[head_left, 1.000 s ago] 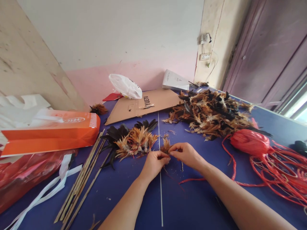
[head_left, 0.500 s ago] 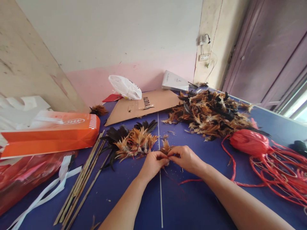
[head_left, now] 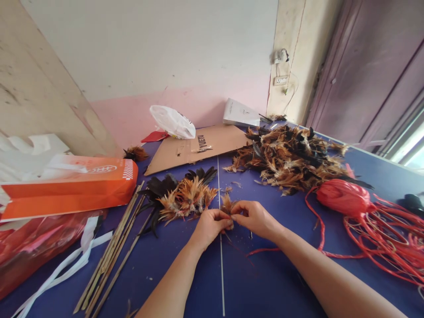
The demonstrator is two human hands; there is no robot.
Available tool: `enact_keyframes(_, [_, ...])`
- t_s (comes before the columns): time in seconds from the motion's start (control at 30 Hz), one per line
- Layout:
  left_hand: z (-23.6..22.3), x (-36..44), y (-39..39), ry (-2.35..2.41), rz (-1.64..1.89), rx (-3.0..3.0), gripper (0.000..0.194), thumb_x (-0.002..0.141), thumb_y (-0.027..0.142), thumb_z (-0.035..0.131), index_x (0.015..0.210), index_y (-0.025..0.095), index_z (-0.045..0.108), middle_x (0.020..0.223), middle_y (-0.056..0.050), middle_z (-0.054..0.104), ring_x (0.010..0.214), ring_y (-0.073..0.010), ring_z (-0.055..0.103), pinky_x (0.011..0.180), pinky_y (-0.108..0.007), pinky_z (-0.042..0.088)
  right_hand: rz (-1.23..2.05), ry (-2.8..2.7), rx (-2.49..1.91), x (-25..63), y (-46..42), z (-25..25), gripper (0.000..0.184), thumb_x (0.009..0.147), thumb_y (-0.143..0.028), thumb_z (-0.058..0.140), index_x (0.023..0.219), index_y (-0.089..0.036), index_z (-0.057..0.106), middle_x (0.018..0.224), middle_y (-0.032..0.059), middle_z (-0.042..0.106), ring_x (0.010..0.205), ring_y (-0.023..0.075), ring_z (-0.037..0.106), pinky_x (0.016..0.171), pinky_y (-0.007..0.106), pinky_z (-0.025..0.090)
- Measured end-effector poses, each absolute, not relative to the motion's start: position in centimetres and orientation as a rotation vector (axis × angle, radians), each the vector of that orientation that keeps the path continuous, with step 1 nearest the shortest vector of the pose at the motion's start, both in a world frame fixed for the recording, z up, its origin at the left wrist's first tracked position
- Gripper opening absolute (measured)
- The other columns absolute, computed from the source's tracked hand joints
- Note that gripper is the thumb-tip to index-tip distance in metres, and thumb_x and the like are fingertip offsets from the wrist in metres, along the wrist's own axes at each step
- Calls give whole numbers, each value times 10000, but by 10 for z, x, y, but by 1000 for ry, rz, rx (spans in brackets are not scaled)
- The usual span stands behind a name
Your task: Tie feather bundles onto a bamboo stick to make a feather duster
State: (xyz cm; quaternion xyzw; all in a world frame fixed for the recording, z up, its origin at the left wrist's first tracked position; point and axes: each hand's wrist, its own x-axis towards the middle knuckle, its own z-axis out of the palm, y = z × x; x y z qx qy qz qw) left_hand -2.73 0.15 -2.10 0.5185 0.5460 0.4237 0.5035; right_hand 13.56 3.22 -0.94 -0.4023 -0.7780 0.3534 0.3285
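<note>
My left hand [head_left: 212, 227] pinches the base of a small bunch of brown feathers [head_left: 227, 204] over the white line of the blue table. Close against it, my right hand [head_left: 255, 218] is closed with thumb and forefinger together at the same bunch; the exact grip is partly hidden. A thin red strand [head_left: 240, 251] trails on the table below the hands. Just left of my left hand lies a group of feather bundles [head_left: 187, 196], orange-brown with black feathers. A large loose heap of brown and black feathers [head_left: 291, 157] lies beyond my right hand.
Thin sticks [head_left: 111, 256] lie at left beside an orange paper bag [head_left: 73, 187] and white straps [head_left: 62, 274]. Flat cardboard [head_left: 215, 139], a white plastic bag [head_left: 172, 121] and a grey box [head_left: 241, 112] are at the back. Red plastic twine [head_left: 344, 196] sprawls at right.
Both hands stay together at the small feather bunch, with only slight finger movement. The view has shifted a little; the surrounding things have not moved.
</note>
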Motion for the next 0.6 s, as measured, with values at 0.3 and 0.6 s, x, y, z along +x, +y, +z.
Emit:
enact_keyframes(0.3, [-18,-27,1,1329,1018,1235,153,593,255,695,638,123,633,577,-38,653,523,-118,571,481,-210,401,957,-2035,-1066,130,34,-15,136,722,-179,487,661,-156,607,599,-18,580,549,97,469,514,194,337])
enact_keyframes(0.6, [-19,-32,2,1304,1071,1108,180,560,224,723,666,114,628,572,-26,642,538,-106,568,495,-196,394,1062,-2111,-999,136,35,-13,126,713,-201,515,640,-154,606,599,-23,561,545,84,454,494,177,330])
